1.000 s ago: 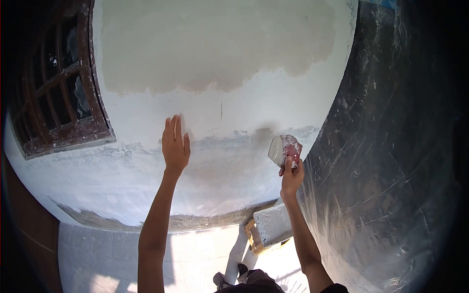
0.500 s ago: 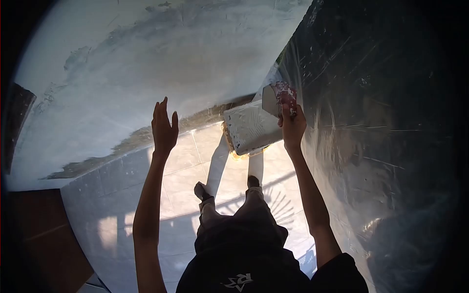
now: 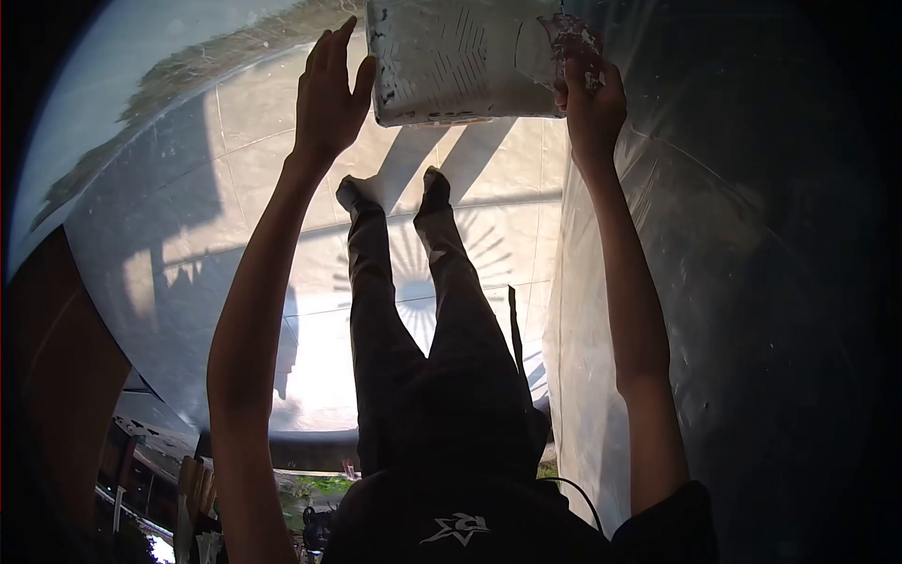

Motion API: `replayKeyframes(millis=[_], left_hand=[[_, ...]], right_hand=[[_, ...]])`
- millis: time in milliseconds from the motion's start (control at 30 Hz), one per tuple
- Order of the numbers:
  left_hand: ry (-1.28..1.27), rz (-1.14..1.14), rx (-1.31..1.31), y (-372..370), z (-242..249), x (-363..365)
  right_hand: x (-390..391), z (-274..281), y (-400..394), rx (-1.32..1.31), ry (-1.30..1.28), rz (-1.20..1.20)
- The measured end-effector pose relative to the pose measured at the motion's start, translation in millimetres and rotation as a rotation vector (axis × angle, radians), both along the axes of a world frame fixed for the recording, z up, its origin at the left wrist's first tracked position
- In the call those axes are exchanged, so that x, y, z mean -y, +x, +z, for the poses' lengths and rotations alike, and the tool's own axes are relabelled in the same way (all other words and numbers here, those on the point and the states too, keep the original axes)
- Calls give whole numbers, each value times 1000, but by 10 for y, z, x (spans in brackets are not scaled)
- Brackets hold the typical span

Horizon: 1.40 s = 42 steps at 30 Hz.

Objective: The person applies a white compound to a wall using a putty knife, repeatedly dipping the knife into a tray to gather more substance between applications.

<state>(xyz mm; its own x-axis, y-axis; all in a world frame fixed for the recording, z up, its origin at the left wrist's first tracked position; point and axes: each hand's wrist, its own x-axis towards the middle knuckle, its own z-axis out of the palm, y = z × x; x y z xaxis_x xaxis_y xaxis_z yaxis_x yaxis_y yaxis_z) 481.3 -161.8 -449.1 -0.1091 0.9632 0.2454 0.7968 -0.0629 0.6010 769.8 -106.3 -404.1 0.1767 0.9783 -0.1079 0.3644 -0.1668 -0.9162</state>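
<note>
My right hand (image 3: 594, 108) is closed around the plaster-spattered, reddish handle of a putty knife (image 3: 575, 39). Its pale blade points left and overlaps the right side of a white, box-like thing (image 3: 446, 61) with grooved hatch marks and dark, chipped edges. At that thing's left edge is my left hand (image 3: 331, 99), raised and holding nothing, fingers stretched up and thumb apart. The top of the white thing runs out of the view.
A wall (image 3: 178, 70) with a rough grey lower band curves along the upper left. Plastic sheeting (image 3: 733, 282) hangs on the right. Pale floor tiles (image 3: 254, 188) with shadows lie under my feet (image 3: 434, 191). A brown panel (image 3: 56, 376) stands at the left.
The view has tipped down toward my body, so the white thing sits higher in it. My left hand now appears right beside its left edge. The putty knife stays in my right hand.
</note>
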Motion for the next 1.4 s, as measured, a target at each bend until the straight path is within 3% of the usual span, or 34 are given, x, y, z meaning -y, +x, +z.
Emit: replayKeyframes(millis=[400, 500, 567, 767, 1100, 1200, 1300, 1367, 1400], left_hand=[[-157, -24, 58, 303, -1089, 216], [-258, 32, 113, 367, -1186, 309], [-346, 49, 151, 394, -1243, 338], [-332, 48, 119, 374, -1502, 376], [-327, 78, 156, 413, -1572, 368], [-305, 98, 136, 423, -1609, 383], [-287, 105, 123, 429, -1616, 382], [-301, 119, 117, 432, -1610, 375], [-315, 127, 114, 437, -1604, 386]], right_hand=[[-187, -1224, 291, 413, -31, 250], [-249, -1496, 266, 641, 69, 311], [-221, -1542, 249, 657, 132, 328], [-188, -1515, 162, 650, 43, 331], [-65, -1563, 30, 646, 107, 413], [13, -1599, -3, 741, 64, 556], [99, -1628, -21, 789, 198, 750], [152, -1645, -22, 658, 445, 948], [162, -1604, -42, 655, 446, 954]])
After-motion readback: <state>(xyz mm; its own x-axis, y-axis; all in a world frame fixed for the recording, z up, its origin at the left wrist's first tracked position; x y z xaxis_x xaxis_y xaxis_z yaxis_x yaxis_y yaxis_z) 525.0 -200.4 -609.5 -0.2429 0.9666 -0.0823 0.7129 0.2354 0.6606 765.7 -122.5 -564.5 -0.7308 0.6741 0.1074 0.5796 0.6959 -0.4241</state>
